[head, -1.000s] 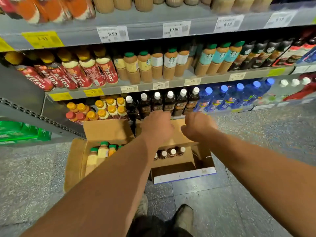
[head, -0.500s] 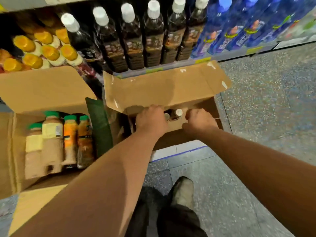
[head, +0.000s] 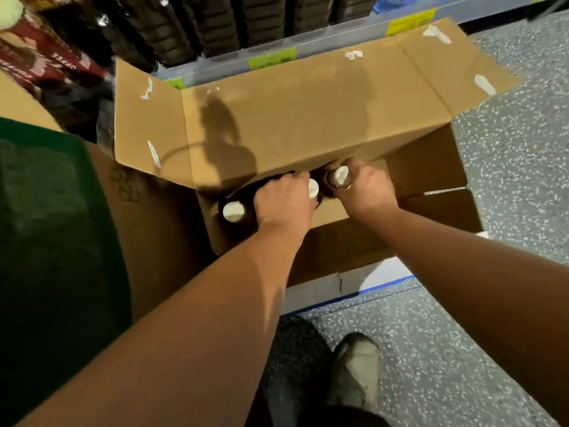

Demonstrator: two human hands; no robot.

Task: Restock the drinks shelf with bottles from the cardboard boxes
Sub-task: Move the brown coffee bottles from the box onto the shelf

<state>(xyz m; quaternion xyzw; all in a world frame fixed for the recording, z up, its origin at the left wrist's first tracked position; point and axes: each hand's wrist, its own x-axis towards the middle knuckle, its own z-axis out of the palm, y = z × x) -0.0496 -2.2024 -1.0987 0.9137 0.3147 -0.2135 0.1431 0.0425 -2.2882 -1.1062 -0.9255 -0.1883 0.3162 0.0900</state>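
Note:
An open cardboard box (head: 308,118) stands on the floor before the bottom drinks shelf (head: 323,41), its big flap raised toward the shelf. Inside it are dark bottles with white caps. My left hand (head: 283,201) grips the neck of one dark bottle (head: 313,188), whose cap shows beside my fingers. My right hand (head: 366,189) grips a second dark bottle (head: 338,177) just under its white cap. A third bottle (head: 234,211) stands free at the box's left end. The bottle bodies are hidden inside the box.
Dark bottles (head: 215,23) fill the bottom shelf behind the flap; red coffee bottles (head: 46,63) lie at far left. A second cardboard box with a green flap (head: 55,226) stands on the left. My shoe (head: 354,374) is on the speckled floor (head: 508,149).
The view has dropped closer to the box. Both hands have sunk deeper into it and closed round two bottle necks.

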